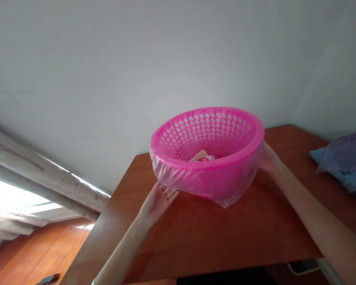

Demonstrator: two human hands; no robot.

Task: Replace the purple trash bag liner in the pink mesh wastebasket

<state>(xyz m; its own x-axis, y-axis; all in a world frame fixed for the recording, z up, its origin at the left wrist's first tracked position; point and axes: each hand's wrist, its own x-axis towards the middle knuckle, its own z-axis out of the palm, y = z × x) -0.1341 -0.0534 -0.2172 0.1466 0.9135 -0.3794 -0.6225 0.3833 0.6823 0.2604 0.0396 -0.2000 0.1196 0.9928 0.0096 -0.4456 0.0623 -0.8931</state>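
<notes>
Pink basket [247,152]: I had it over the middle of the table [219,237], opening upward and tipped toward my camera; I could not tell whether its base touched the wood.
Clear film [225,196]: it wrapped the outside, wrinkled at the left and gathered to a point at the lower front.
Red-and-white item [204,159]: it lay inside, mostly hidden by the near rim.
Left hand [157,202]: I had it open, palm up, fingers extended, their tips at the film's lower left edge, with nothing gripped.
Right hand [267,159]: I had it against the basket's right side; its fingers were hidden, so I could not tell how far they were open or whether they gripped.
Blue bundle [348,178]: it lay at the table's right, partly under a sheer purple covering [350,148].
Patterned curtain [74,192]: it hung at the left, beside bright light.
</notes>
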